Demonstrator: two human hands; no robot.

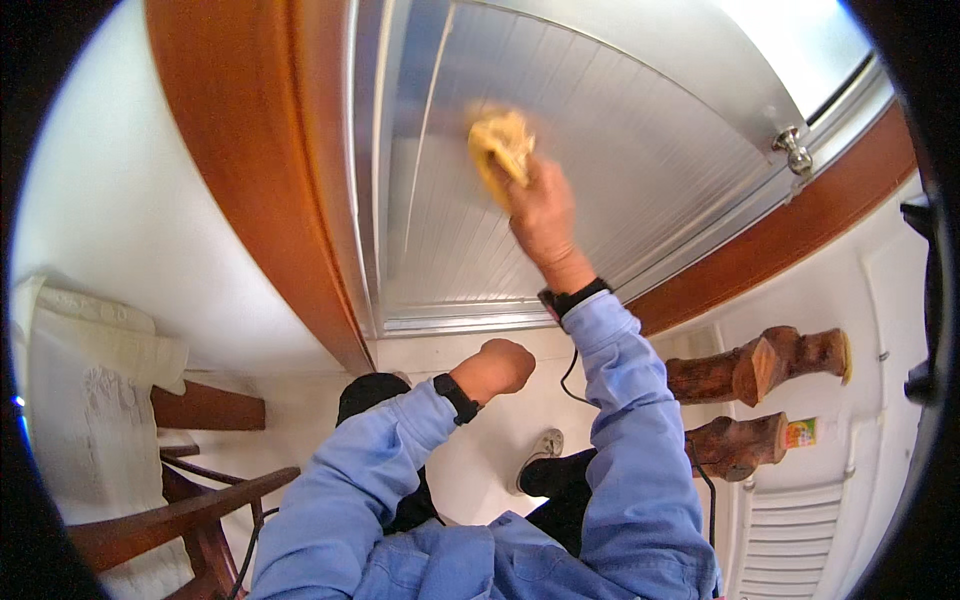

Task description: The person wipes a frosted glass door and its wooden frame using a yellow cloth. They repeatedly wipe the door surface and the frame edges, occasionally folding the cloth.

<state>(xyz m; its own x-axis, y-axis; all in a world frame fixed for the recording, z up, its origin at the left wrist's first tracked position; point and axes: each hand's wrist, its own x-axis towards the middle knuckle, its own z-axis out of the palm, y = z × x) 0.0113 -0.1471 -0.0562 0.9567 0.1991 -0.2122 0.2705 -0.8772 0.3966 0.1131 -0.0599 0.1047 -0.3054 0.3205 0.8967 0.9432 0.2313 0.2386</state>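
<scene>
My right hand (pixel 546 210) grips a crumpled yellow cloth (pixel 501 146), pressed or held close against the ribbed panel of a silvery metal door (pixel 600 165). Motion blurs the cloth's edges. Lower down, in front of my body, my left hand (pixel 504 369) is curled into a fist away from the door; nothing shows in it, though its palm side is hidden. A metal doorknob (pixel 795 154) sits to the right of the cloth, near the door's edge.
A brown wooden door frame (pixel 255 135) borders the door. To the right stand two pieces of tree trunk (pixel 757 367), with louvered slats (pixel 795 532) below them. At left are a wooden chair (pixel 187 510) and a lace-covered table (pixel 90 405). A black cord (pixel 568 375) hangs near my right sleeve.
</scene>
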